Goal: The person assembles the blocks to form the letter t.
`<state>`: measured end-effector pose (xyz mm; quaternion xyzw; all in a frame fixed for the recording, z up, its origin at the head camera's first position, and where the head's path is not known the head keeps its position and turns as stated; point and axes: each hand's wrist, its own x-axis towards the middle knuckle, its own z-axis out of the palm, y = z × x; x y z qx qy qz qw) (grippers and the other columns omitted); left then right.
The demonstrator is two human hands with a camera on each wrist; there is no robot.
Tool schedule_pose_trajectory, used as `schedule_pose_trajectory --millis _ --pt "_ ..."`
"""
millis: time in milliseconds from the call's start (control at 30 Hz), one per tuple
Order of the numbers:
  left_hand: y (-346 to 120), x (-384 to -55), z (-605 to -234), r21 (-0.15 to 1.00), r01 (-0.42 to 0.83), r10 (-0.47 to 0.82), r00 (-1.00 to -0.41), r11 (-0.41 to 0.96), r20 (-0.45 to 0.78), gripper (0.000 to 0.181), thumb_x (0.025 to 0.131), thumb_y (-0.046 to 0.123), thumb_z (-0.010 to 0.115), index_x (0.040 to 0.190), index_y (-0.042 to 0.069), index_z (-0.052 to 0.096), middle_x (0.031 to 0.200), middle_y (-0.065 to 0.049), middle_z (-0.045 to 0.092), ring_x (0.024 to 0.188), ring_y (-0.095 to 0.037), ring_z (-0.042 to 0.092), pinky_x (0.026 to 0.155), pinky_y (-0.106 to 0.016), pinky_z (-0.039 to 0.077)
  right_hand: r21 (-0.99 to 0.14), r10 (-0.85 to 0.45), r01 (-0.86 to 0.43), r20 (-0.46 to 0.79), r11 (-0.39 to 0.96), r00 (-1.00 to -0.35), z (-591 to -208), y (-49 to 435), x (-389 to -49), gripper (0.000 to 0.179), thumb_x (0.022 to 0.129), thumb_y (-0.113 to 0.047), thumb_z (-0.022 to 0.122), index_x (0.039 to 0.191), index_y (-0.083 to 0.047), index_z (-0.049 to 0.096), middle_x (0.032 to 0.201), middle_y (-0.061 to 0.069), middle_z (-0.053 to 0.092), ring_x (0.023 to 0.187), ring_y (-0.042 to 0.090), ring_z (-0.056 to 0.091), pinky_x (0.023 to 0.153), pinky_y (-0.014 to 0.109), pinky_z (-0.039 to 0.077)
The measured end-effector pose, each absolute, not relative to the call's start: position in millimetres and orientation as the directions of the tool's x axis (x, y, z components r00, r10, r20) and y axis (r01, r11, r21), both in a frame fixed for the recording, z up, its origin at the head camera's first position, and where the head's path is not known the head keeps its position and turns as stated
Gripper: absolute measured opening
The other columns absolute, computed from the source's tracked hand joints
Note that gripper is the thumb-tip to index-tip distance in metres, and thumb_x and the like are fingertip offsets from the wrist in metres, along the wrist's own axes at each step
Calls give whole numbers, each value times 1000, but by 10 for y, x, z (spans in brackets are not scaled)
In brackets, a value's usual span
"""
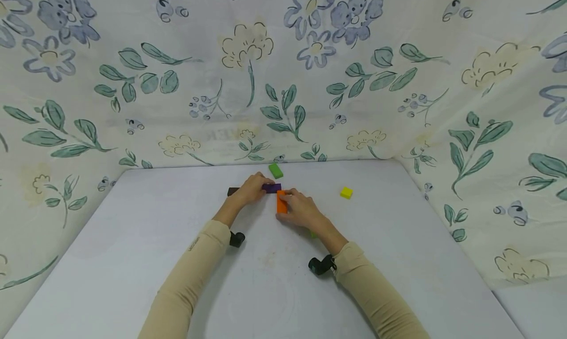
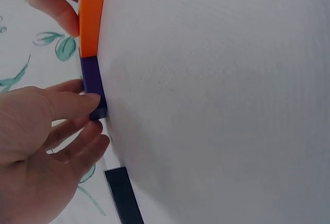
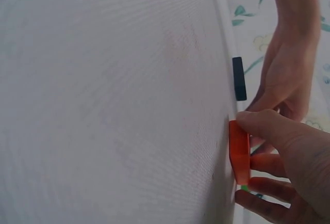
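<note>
My left hand [image 1: 254,189] pinches a purple block [image 1: 272,188] between thumb and fingers, on the white table. In the left wrist view the purple block [image 2: 93,82] meets the end of an orange block [image 2: 92,22]. My right hand [image 1: 302,208] holds that orange block [image 1: 281,202], with the thumb at one end and fingers along its side in the right wrist view. Seen from the head, the two blocks form a corner, the orange one pointing toward me. A black block [image 1: 232,191] lies left of my left hand, partly covered by it.
A green block [image 1: 275,170] lies by the table's far edge, behind the purple one. Off to the right sits a yellow block [image 1: 346,193]. Another green piece [image 1: 314,234] peeks out under my right wrist. A flower-printed cloth [image 1: 248,83] hangs behind the white table [image 1: 133,240].
</note>
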<state>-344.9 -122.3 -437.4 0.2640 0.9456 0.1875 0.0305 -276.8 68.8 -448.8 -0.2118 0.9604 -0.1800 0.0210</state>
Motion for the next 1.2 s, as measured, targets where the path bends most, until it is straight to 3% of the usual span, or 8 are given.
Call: schedule_pose_trajectory --millis 400,733,1200 --pt "-1255 -3430 -4418 363 482 507 -861 798 30 41 93 -4 58 133 6 61 125 -23 56 116 -37 55 104 -49 44 -357 -411 -394 31 847 -911 -4470 687 -2750 63 87 -44 72 137 -10 58 145 12 51 127 28 53 99 54 46" --pt "-1246 -3323 -4356 370 515 521 -849 773 92 41 93 0 61 134 3 59 135 -24 52 123 -41 51 108 -50 41 -350 -410 -394 33 850 -912 -4486 686 -2761 62 87 -45 71 137 -11 58 144 12 52 125 27 55 99 53 47" --pt "-1216 -3083 -4317 338 584 609 -792 738 36 48 93 27 68 134 5 60 144 -20 51 129 -40 49 109 -53 40 -361 -432 -422 58 831 -900 -4506 706 -2761 62 88 -42 71 139 -11 56 142 13 53 122 28 57 95 53 49"
